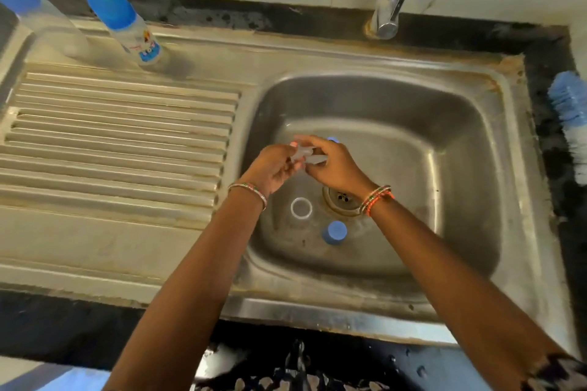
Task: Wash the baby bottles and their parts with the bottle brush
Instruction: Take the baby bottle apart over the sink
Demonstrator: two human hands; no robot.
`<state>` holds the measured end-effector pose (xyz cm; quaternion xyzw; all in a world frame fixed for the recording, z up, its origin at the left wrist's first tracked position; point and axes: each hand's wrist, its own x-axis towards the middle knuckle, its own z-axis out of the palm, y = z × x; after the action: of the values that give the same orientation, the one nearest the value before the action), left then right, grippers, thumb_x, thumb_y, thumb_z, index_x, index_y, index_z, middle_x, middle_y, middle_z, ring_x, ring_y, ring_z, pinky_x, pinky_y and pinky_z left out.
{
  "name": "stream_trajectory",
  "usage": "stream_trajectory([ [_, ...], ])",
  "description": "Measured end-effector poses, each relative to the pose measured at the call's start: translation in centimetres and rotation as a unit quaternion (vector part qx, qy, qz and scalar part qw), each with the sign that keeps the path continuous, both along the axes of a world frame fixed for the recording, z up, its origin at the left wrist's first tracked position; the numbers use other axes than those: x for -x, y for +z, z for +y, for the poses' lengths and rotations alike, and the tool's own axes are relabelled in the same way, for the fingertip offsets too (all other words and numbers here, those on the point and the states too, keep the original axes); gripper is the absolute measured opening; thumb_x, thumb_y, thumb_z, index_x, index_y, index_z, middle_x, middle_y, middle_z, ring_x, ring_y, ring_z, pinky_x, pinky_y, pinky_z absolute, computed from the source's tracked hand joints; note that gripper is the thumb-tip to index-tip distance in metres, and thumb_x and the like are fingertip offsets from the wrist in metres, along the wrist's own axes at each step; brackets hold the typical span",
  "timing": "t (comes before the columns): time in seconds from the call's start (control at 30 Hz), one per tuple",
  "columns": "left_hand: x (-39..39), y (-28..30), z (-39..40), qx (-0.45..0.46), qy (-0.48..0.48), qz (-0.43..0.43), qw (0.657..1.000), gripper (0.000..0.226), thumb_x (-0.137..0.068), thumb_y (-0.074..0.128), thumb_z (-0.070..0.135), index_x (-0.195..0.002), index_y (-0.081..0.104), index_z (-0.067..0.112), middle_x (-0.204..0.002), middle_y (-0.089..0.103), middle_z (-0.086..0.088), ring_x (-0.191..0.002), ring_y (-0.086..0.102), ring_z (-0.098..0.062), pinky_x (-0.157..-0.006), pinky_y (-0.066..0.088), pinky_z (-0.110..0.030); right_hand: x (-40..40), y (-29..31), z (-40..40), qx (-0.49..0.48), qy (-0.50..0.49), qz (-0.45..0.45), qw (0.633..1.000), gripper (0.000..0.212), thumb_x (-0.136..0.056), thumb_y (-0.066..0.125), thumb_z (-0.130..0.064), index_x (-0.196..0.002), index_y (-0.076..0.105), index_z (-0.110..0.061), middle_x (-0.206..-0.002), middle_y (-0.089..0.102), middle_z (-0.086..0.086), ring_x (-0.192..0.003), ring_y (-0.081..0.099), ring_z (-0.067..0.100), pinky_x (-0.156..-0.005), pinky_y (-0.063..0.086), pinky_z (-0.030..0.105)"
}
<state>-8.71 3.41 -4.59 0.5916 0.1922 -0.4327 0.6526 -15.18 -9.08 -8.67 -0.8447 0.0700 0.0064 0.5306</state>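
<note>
Head view: you look to be rubbing a small clear part (309, 158), probably a teat, by hand over the sink (495, 143). Your left hand (273, 168) and right hand (333, 165) each grip it with curled fingers. A white ring (301, 207) and blue cap (334, 232) lie in the basin; one bottle (127, 22) stands on the drainboard. Next you need the bottle brush (570, 117), lying on the tabletop at right.
</note>
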Motion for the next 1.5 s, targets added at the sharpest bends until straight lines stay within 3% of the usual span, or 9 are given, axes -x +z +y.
stream_trajectory([
  [0.23, 0.8, -0.7, 0.7, -0.133, -0.055, -0.079, 0.986, 0.049, -0.100, 0.047, 0.022, -0.144, 0.031, 0.011, -0.133, 0.050, -0.013, -0.103, 0.052, -0.020, -0.079, 0.047, -0.030, -1.3, -3.1, 0.5, 0.149, -0.035, 0.039, 0.987, 0.034, -0.086, 0.052, -0.003, -0.116, 0.066, -0.004, -0.107, 0.069, 0.014, -0.097, 0.065, 0.026, -0.086, 0.052, 0.035],
  [0.4, 1.4, 2.5, 2.8, 0.008, -0.028, -0.167, 0.986, 0.025, -0.096, 0.045, 0.001, -0.116, 0.056, 0.013, -0.096, 0.066, -0.001, -0.081, 0.066, -0.011, -0.078, 0.053, -0.026, -2.0, -5.9, 0.6, 0.312, 0.064, 0.171, 0.932, 0.026, -0.087, 0.045, 0.001, -0.110, 0.058, 0.004, -0.113, 0.056, 0.025, -0.104, 0.055, 0.041, -0.079, 0.046, 0.042],
  [0.6, 1.6, 3.6, 5.1, -0.016, -0.029, -0.201, 0.979, 0.027, -0.095, 0.043, -0.003, -0.109, 0.060, 0.012, -0.094, 0.068, 0.000, -0.081, 0.065, -0.009, -0.078, 0.054, -0.025, -1.4, -3.8, 1.0, 0.282, 0.036, 0.168, 0.944, 0.054, -0.084, 0.052, -0.005, -0.137, 0.043, -0.008, -0.123, 0.054, 0.019, -0.105, 0.056, 0.040, -0.081, 0.050, 0.043],
  [0.73, 2.0, 3.2, 5.9, 0.019, -0.021, -0.177, 0.984, 0.020, -0.096, 0.047, 0.002, -0.105, 0.061, 0.014, -0.096, 0.070, 0.000, -0.083, 0.068, -0.011, -0.080, 0.054, -0.026, 1.1, -0.5, 1.0, 0.156, -0.025, 0.125, 0.979, 0.042, -0.081, 0.056, -0.004, -0.123, 0.058, -0.011, -0.106, 0.062, 0.011, -0.090, 0.060, 0.025, -0.085, 0.050, 0.037],
  [0.83, 2.5, 2.8, 6.2, 0.033, -0.012, -0.169, 0.985, 0.019, -0.096, 0.048, 0.004, -0.101, 0.062, 0.015, -0.091, 0.071, 0.002, -0.080, 0.068, -0.010, -0.079, 0.054, -0.026, 3.7, 1.1, 1.9, 0.150, 0.129, 0.124, 0.972, 0.052, -0.078, 0.071, -0.024, -0.128, 0.055, -0.019, -0.120, 0.058, 0.005, -0.105, 0.054, 0.017, -0.092, 0.040, 0.019],
  [0.93, 3.1, 2.7, 6.4, 0.042, -0.007, -0.165, 0.985, 0.018, -0.096, 0.049, 0.004, -0.101, 0.062, 0.014, -0.089, 0.072, 0.002, -0.079, 0.068, -0.010, -0.077, 0.055, -0.025, 5.5, 0.1, 2.6, 0.273, 0.240, 0.143, 0.920, 0.078, -0.074, 0.073, -0.047, -0.142, 0.037, -0.031, -0.141, 0.040, 0.006, -0.126, 0.039, 0.025, -0.102, 0.035, 0.035],
  [1.2, 4.3, 3.1, 6.9, 0.050, -0.018, -0.196, 0.979, 0.022, -0.094, 0.049, -0.001, -0.104, 0.061, 0.015, -0.092, 0.071, 0.001, -0.081, 0.067, -0.011, -0.082, 0.053, -0.030, 4.5, 1.4, 1.9, 0.219, 0.142, 0.095, 0.961, 0.057, -0.077, 0.073, -0.019, -0.131, 0.053, -0.019, -0.127, 0.057, 0.004, -0.113, 0.054, 0.019, -0.095, 0.039, 0.025],
  [1.37, 5.9, 2.1, 6.8, 0.069, -0.069, -0.242, 0.965, 0.081, -0.078, 0.069, -0.005, -0.135, 0.027, 0.034, -0.131, 0.045, -0.005, -0.108, 0.056, -0.014, -0.081, 0.055, -0.027, 5.6, 8.0, 0.2, 0.155, 0.008, -0.011, 0.988, 0.052, -0.071, 0.079, -0.024, -0.120, 0.061, -0.021, -0.112, 0.064, -0.005, -0.100, 0.058, 0.010, -0.086, 0.045, 0.022],
  [1.5, 8.0, 1.7, 4.8, 0.074, -0.229, -0.372, 0.896, 0.111, -0.069, 0.077, 0.007, -0.144, -0.002, 0.028, -0.140, 0.033, 0.001, -0.122, 0.046, 0.003, -0.094, 0.046, -0.019, 8.4, 12.1, 0.6, 0.051, -0.059, -0.031, 0.996, 0.045, -0.072, 0.080, -0.019, -0.113, 0.063, -0.023, -0.104, 0.066, -0.009, -0.091, 0.062, 0.008, -0.077, 0.054, 0.023],
])
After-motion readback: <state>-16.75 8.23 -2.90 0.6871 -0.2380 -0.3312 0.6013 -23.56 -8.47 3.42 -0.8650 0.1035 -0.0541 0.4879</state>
